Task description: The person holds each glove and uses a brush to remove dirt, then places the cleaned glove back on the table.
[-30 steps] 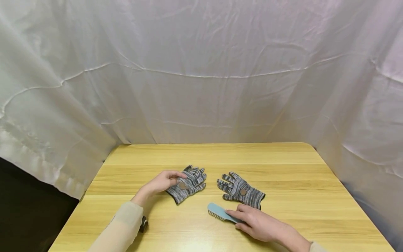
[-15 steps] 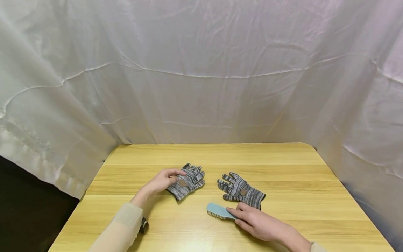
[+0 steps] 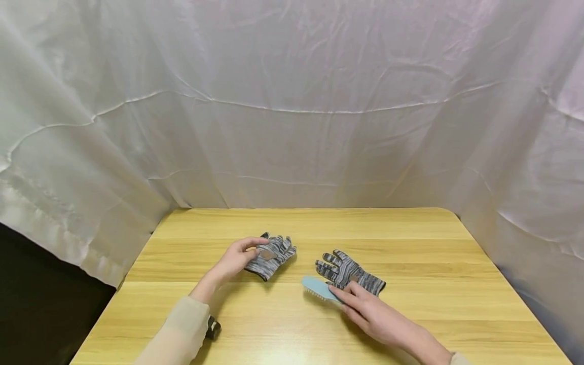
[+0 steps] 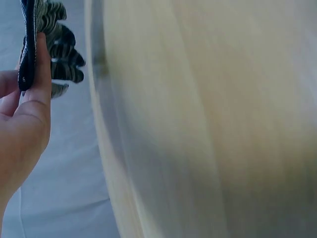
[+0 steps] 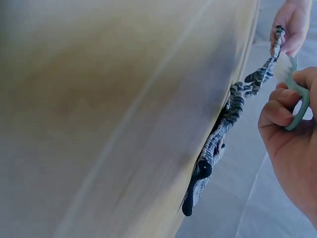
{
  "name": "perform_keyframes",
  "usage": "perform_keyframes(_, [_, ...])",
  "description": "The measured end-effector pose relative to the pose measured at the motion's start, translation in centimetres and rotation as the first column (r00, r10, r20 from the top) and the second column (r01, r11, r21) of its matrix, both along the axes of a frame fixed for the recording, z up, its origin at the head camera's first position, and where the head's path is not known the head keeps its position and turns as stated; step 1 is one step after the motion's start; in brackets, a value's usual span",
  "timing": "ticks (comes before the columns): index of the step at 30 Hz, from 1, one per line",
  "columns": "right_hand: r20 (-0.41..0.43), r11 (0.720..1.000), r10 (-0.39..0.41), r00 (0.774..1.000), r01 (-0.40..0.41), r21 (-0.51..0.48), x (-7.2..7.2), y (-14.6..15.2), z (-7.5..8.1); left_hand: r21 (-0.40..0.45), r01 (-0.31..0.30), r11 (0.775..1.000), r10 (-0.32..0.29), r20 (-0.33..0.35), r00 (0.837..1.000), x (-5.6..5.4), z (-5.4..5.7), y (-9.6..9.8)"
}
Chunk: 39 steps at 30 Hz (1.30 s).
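My left hand (image 3: pixel 233 259) pinches a grey-and-black knit glove (image 3: pixel 276 253) between thumb and fingers, with the glove's fingers pointing away to the right. The left wrist view shows the cuff (image 4: pixel 29 54) in the grip, raised off the table. In my right hand (image 3: pixel 375 318) is a light blue brush (image 3: pixel 316 287) with pale bristles, gripped by its handle. The brush head is lifted above the tabletop, bristles downward. A second matching glove (image 3: pixel 343 268) lies flat on the table behind the brush, its cuff partly covered by my right hand in the head view.
The wooden table (image 3: pixel 410 228) has a light, striped grain. Pale curtains (image 3: pixel 292 142) hang behind it and along both sides. Under my left forearm a small black object (image 3: pixel 213 328) shows. A dark area (image 3: pixel 41 304) lies beyond the table's left edge.
The left hand has raised the glove off the table, and its cuff is now tilted up. My right hand has lifted the brush up and forward toward the other glove, which stays put.
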State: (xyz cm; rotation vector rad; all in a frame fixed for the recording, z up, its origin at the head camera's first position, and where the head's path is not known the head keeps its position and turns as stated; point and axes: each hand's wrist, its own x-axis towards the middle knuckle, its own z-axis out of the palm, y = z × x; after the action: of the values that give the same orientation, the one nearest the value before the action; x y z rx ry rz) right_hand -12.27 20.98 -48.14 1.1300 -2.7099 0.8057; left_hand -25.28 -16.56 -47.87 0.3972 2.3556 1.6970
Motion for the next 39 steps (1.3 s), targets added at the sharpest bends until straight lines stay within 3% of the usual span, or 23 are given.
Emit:
perform_keyframes(7, [-0.114,0.992,-0.050,0.992,0.036,-0.122,-1.2,-0.1,0.2,0.118,-0.136,0.984,0.139,-0.011,0.990,0.4,0.8,1.0])
perform_keyframes(11, [-0.148,0.980,-0.098,0.984,0.070,-0.186,-2.1,-0.3,0.4,0.217,-0.220,0.951,0.229,-0.014,0.973,0.7,1.5,2.2])
perform_keyframes(17, [-0.162,0.946,-0.187,0.969,0.133,-0.296,-3.2,-0.9,1.0,0.328,-0.296,0.897,0.320,-0.021,0.947,1.3,2.5,4.5])
perform_keyframes(21, [-0.143,0.914,-0.262,0.954,0.198,-0.354,-3.9,-1.6,1.6,0.398,-0.313,0.863,0.346,-0.012,0.938,1.8,3.2,6.2])
perform_keyframes(28, [-0.169,0.872,-0.348,0.922,0.252,-0.419,-4.8,-2.7,2.8,0.483,-0.284,0.829,0.351,-0.054,0.935,1.8,4.3,8.9])
perform_keyframes(39, [-0.211,0.856,-0.325,0.922,0.192,-0.481,-5.8,-5.2,3.9,0.514,-0.298,0.804,0.374,-0.049,0.926,1.9,5.4,11.4])
